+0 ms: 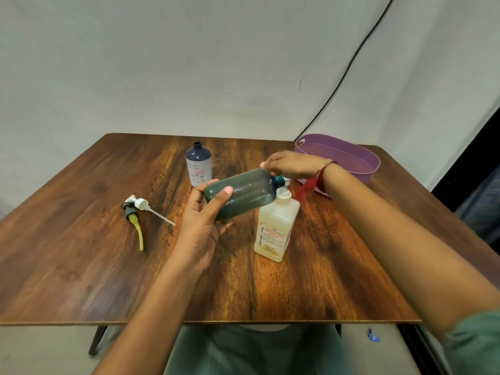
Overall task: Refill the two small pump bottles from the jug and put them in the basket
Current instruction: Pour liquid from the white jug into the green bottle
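My left hand grips the base end of a green translucent bottle, held on its side above the table with its teal neck pointing right. My right hand curls over that neck; what it pinches there is hidden. Just under the neck stands a pale yellow labelled bottle with a white top. A dark blue and white bottle stands uncapped further back. Two pump heads lie at the left: a white one with a thin tube, and a dark one with a yellow tube. The purple basket sits at the back right.
The wooden table ends close to my body. A black cable runs down the grey backdrop to behind the basket. A red thread hangs from my right wrist near the pale bottle.
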